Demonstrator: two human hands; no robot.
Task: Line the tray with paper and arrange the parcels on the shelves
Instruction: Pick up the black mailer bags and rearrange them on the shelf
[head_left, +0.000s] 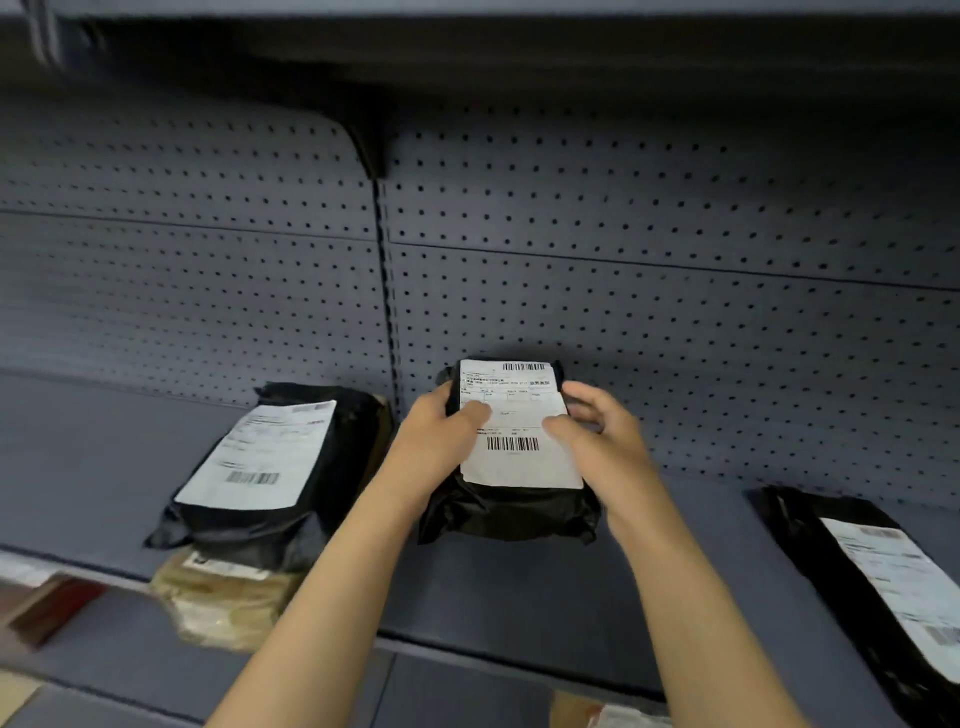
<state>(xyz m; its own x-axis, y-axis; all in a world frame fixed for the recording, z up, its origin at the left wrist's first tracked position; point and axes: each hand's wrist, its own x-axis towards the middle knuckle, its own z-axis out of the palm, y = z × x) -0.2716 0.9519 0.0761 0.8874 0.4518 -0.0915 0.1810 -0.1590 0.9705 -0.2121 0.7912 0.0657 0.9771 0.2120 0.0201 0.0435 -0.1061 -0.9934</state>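
Left hand (441, 441): clamped on the left edge of the middle parcel (511, 467), thumb lying across its white label (517, 426), fingers wrapped behind the black wrap.
Right hand (597, 441): at the parcel's right edge, thumb tip pressed on the label, fingers spread and curled loosely just off the side; firm grip or not, cannot tell.
Hands together: either side of one parcel, bare forearms reaching in from below.
Left parcel (270, 473): black wrap, white label up, lying flat on the shelf (93, 457), stacked on a tan parcel (223, 597) that juts over the shelf's front edge.
Middle parcel: black wrap, barcode label facing up, tilted slightly, lower edge resting on the shelf, top near the pegboard back panel (623, 234).
Right parcel (878, 582): long, black, labelled, lying flat on the same shelf, well apart from the middle one, partly cut off by the frame edge.
Back panel: grey perforated board, split by a slotted upright (387, 291).
Upper shelf (467, 36): dark underside overhead.
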